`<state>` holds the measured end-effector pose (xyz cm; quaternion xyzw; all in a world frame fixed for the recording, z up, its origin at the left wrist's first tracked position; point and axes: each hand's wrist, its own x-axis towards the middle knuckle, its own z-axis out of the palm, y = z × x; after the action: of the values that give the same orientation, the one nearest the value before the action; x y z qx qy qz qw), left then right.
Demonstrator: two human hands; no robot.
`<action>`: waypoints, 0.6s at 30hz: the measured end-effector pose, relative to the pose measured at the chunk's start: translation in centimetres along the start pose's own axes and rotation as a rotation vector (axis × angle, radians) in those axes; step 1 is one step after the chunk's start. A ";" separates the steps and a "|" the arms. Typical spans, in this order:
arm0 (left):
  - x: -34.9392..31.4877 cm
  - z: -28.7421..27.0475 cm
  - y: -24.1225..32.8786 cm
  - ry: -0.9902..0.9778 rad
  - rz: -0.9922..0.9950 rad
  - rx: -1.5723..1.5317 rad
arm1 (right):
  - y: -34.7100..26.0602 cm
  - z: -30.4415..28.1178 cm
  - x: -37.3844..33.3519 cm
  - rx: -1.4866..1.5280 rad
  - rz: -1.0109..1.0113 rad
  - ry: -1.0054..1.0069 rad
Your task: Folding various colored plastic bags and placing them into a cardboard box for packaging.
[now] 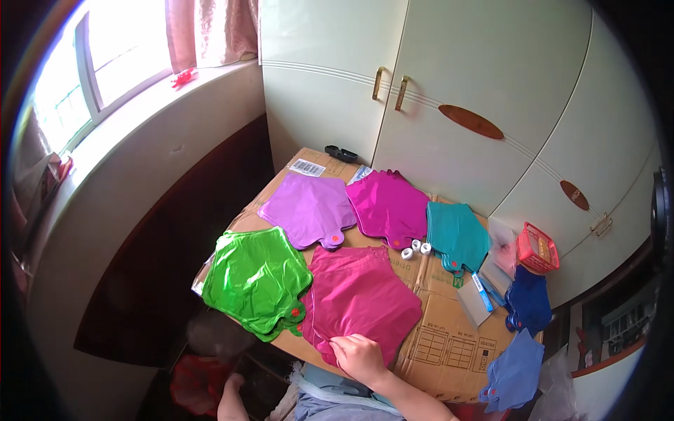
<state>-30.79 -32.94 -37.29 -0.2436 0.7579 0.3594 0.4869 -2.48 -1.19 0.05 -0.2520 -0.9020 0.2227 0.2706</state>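
"What have you got?"
"My right hand point(359, 356) has its fingers pinched on the near edge of the pink foil stack point(368, 298), lower centre of the frame. How the fingers of my left hand point(234, 382), lower left, stand, I can't tell."
"What could go wrong?"
"The foil looks thin and slick; a hard tug might crease it or skew it against the green stack point(256, 274)."

On the left, bright daylight enters through a window point(126, 45) above a pale sill point(151, 97), beside a pink curtain point(228, 31). The wall point(200, 123) below has a dark brown panel point(175, 259). At the far side stands a white wardrobe point(491, 63) with golden handles point(401, 93).
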 end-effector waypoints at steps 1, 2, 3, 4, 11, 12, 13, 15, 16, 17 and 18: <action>1.2 0.2 0.2 -0.002 0.066 0.260 | 0.3 0.1 0.1 0.068 0.047 0.008; 2.5 0.6 1.4 -0.053 0.249 0.854 | 0.8 -0.1 0.0 0.134 0.120 0.029; 3.5 0.7 1.5 -0.101 0.442 1.377 | 0.9 -0.2 0.2 0.195 0.159 0.018; 4.2 1.3 1.5 -0.159 0.569 1.659 | 1.0 -0.1 0.4 0.264 0.208 0.005; -26.5 10.1 13.0 -1.046 0.911 1.523 | 1.9 -0.3 -0.2 0.535 0.493 -0.034; -30.3 10.3 15.0 -1.223 0.775 1.438 | 1.9 -0.5 -0.1 0.560 0.509 -0.047; -34.3 9.7 16.7 -1.237 0.854 1.178 | 2.0 -0.6 0.0 0.544 0.495 -0.042; -40.9 9.5 19.1 -1.092 1.267 0.779 | 1.9 -0.7 -0.1 0.505 0.458 -0.045; -42.9 10.8 19.9 -0.758 1.784 0.797 | 1.8 -0.5 -0.1 0.491 0.439 -0.038; -44.2 11.9 20.2 -0.522 1.960 0.869 | 1.7 -0.3 -0.1 0.482 0.418 -0.030; -45.0 13.1 20.3 -0.283 2.131 0.941 | 1.9 -0.2 -0.1 0.470 0.405 -0.005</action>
<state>-19.72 -9.20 6.53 0.7603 0.5761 0.2937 0.0621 -1.64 0.25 -0.82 -0.3565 -0.7579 0.4752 0.2695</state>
